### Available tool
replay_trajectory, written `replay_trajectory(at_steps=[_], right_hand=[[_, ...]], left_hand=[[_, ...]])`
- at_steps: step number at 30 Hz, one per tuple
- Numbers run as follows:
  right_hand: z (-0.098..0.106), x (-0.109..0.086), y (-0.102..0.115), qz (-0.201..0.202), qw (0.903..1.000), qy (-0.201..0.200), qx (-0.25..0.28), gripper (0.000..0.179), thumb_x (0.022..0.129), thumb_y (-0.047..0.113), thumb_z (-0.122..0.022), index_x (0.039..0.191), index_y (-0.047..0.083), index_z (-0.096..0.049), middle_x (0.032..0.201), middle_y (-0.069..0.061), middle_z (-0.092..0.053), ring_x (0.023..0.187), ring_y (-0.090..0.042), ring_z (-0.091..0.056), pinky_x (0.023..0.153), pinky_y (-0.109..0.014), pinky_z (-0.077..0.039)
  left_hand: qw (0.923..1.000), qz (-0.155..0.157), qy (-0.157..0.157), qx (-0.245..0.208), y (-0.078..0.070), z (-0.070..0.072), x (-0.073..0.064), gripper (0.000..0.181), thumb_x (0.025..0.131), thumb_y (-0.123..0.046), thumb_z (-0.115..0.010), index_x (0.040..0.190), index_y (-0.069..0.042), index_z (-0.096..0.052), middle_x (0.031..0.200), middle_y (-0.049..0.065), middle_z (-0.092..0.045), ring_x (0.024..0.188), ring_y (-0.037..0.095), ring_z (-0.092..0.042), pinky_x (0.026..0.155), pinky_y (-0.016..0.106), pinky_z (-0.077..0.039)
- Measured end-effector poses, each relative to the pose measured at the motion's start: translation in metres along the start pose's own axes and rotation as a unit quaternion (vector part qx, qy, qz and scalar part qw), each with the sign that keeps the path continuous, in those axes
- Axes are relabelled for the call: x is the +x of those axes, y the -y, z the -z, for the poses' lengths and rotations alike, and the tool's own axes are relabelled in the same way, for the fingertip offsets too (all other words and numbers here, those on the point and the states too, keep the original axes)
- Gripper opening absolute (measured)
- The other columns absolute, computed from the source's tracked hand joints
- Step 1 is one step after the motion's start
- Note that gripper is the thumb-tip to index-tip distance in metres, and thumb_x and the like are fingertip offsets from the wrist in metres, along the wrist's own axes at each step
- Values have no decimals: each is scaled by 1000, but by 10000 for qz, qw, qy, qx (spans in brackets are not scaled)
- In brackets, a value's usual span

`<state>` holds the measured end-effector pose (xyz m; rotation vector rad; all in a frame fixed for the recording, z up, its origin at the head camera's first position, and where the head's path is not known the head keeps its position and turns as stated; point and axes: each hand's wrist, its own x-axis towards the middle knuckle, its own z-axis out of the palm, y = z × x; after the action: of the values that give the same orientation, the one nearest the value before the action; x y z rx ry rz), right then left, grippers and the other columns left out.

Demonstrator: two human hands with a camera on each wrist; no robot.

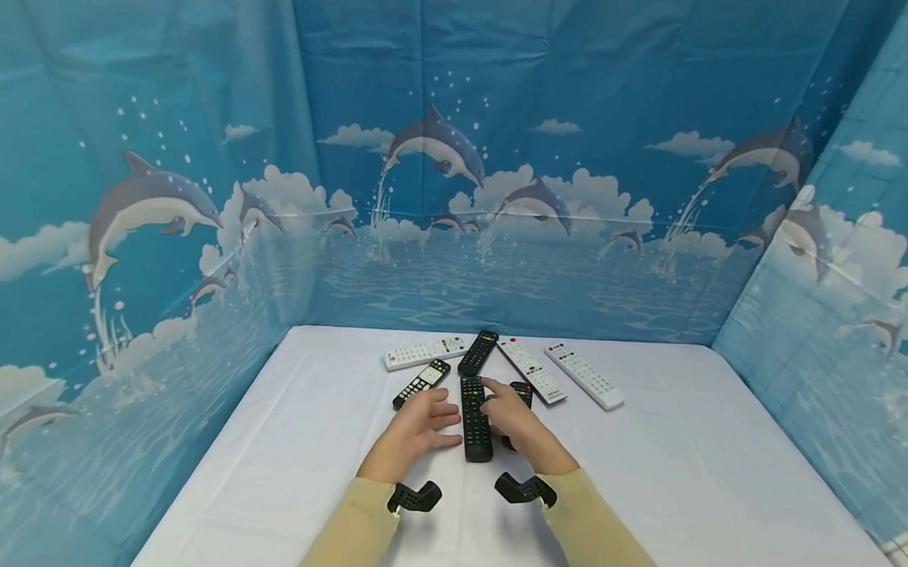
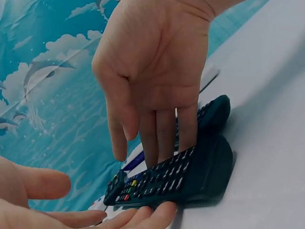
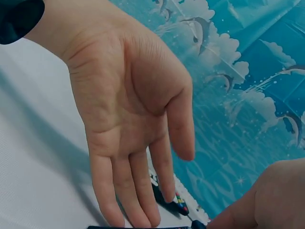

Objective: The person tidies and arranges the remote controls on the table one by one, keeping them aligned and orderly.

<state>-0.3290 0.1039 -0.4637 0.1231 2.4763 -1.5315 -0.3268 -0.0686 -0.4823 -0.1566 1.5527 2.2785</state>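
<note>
We see the middle remote [image 1: 476,424] on the table [image 1: 267,485], with the left hand [image 1: 415,428] at nine o'clock, right hand [image 1: 520,422] at three, far remote [image 1: 478,354] at twelve, outer remote [image 1: 584,376] at two.

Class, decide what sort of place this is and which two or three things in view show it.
Probably a staged recording booth: a dolphin-print backdrop hangs behind and at both sides of a white tabletop, where black and white remote controls lie set out.

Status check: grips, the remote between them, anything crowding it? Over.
Left grip and right grip, palms inward, flanking a black remote. Remote face up. Second black remote close by, partly hidden by right grip.
</note>
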Motion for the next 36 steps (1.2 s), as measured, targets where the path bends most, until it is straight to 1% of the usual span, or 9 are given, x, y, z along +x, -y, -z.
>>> replay_trajectory(at_steps=[3, 7, 10, 13, 18, 23, 29, 34, 36], right_hand=[[1, 1, -1, 29, 10000, -29, 45, 63, 93, -4, -48, 155, 3, -37, 150, -28, -41, 132, -42, -47, 101, -52, -48], [0, 2, -7, 77, 9999, -88, 55, 60, 91, -6, -52, 150, -4, -41, 140, -28, -53, 121, -35, -58, 92, -44, -55], [1, 3, -11, 88, 9998, -193, 21, 56, 90, -4, -61, 145, -4, -49, 130, -23, -61, 107, -27, -64, 82, -36, -58], [0, 3, -14, 117, 9996, -251, 27, 55, 88, -4, -67, 142, -2, -54, 120, -18, -64, 96, -22, -64, 75, -32, -59], [-1, 2, -15, 252, 9990, -218, 304, 60, 83, -10, -71, 141, -3, -54, 110, -15, -65, 89, -21, -66, 73, -32, -60], [-3, -1, -15, 393, 9978, -231, 487, 64, 82, -12, -71, 143, -2, -53, 110, -16, -66, 89, -21, -68, 73, -33, -61], [-4, -8, -8, 617, 9961, -257, 578, 66, 83, -11, -70, 145, 0, -52, 114, -19, -67, 88, -22, -70, 73, -37, -61], [-3, -14, -1, 767, 9959, -285, 397, 68, 82, -8, -72, 146, 3, -52, 109, -16, -69, 84, -20, -69, 75, -40, -61], [-4, -17, 2, 832, 9951, -244, 469, 68, 82, -9, -72, 146, 4, -52, 109, -16, -68, 83, -20, -70, 76, -41, -61]], left_hand=[[9999, 78, -59, -80, 2, 1, 4, 54, 103, -7, -43, 151, 12, -27, 145, 38, -37, 134, 49, -41, 96, 65, -46], [9996, 105, -224, 113, 5, 2, 9, 48, 100, 5, -44, 147, 13, -37, 143, 34, -44, 124, 41, -53, 93, 56, -53], [9990, 69, -302, 322, 7, 2, 11, 54, 93, 14, -49, 146, 12, -41, 140, 31, -51, 112, 33, -61, 89, 47, -56], [9979, -11, -405, 498, 8, 1, 12, 61, 87, 20, -53, 146, 10, -43, 136, 29, -56, 104, 27, -65, 88, 40, -57], [9953, -292, -618, 679, 10, 0, 12, 60, 85, 22, -55, 143, 11, -47, 132, 29, -60, 106, 27, -66, 88, 39, -57], [9931, -545, -780, 683, 14, 0, 11, 55, 84, 21, -61, 138, 11, -53, 129, 27, -62, 106, 26, -66, 88, 40, -57], [9930, -685, -729, 627, 12, 2, 5, 48, 84, 19, -64, 131, 10, -60, 124, 25, -65, 104, 24, -66, 87, 37, -57], [9912, -800, -607, 861, 3, 5, -1, 43, 84, 17, -65, 126, 10, -64, 120, 24, -68, 104, 22, -68, 86, 33, -57], [9901, -846, -601, 940, 0, 6, -5, 42, 84, 16, -66, 125, 9, -65, 119, 23, -68, 104, 21, -67, 86, 32, -57]])
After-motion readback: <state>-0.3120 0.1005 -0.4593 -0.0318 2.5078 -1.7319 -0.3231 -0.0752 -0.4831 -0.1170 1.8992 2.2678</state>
